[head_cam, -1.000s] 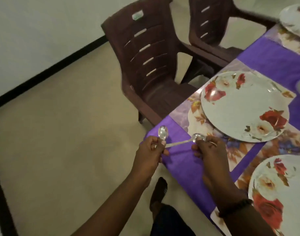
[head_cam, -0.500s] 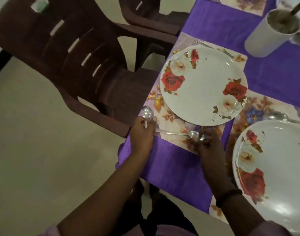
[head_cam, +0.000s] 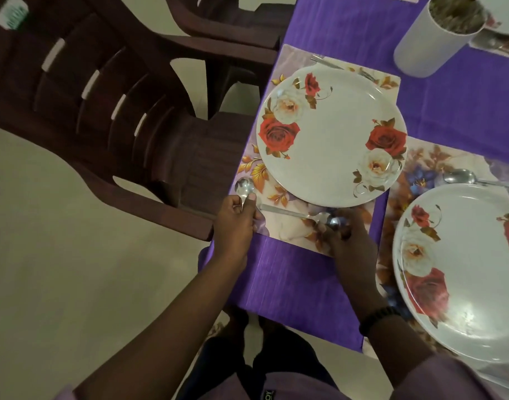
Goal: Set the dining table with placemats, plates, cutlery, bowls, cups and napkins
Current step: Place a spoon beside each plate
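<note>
White cup (head_cam: 433,39) with cutlery inside

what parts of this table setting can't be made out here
- Head view: right hand covers part of the bowl of the spoon lying on the placemat.
- Spoon handle hidden inside left hand; only its bowl shows.
- Near plate cut off by the right edge.
- Cutlery behind far plate: partly hidden, type unclear.
- White cup contents blurred.

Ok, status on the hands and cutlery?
Left hand grips one spoon. Right hand sets another spoon on placemat beside plate. Nothing blocking.
</note>
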